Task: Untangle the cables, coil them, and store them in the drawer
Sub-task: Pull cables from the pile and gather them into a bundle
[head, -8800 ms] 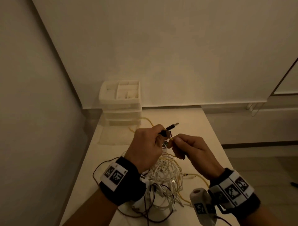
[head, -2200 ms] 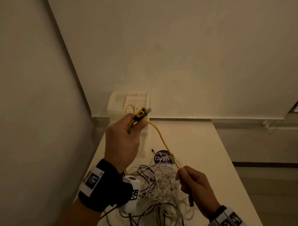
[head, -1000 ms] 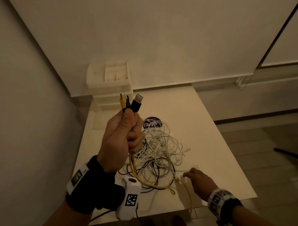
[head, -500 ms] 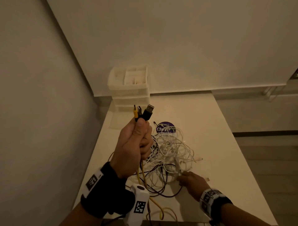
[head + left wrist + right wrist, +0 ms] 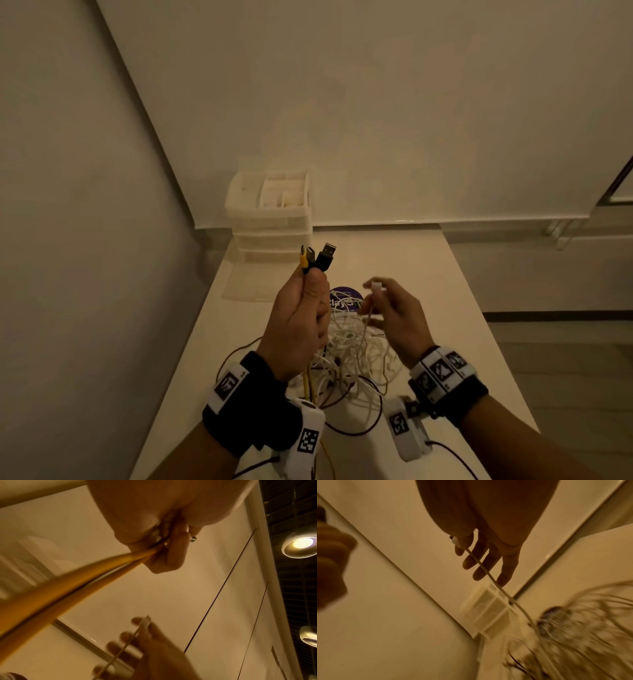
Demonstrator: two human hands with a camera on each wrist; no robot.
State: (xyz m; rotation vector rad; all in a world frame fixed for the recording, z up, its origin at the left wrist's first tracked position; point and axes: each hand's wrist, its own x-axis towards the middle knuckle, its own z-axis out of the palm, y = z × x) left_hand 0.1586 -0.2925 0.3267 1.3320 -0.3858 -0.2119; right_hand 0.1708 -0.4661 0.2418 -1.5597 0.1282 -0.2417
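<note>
A white table (image 5: 404, 260) is set into the corner of the room, bounded by a plain wall (image 5: 342, 102) on the far side and another on the left. A round purple sticker (image 5: 346, 294) with white lettering is seen on the tabletop near its middle. Two lit ceiling lamps (image 5: 300, 545) are caught in the left wrist view.

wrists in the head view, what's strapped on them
Each bare forearm wears a wide black wristband carrying a white strip of square black-and-white coded markers. A small white camera box with its own marker hangs under each wrist, trailing a thin dark cable.
</note>
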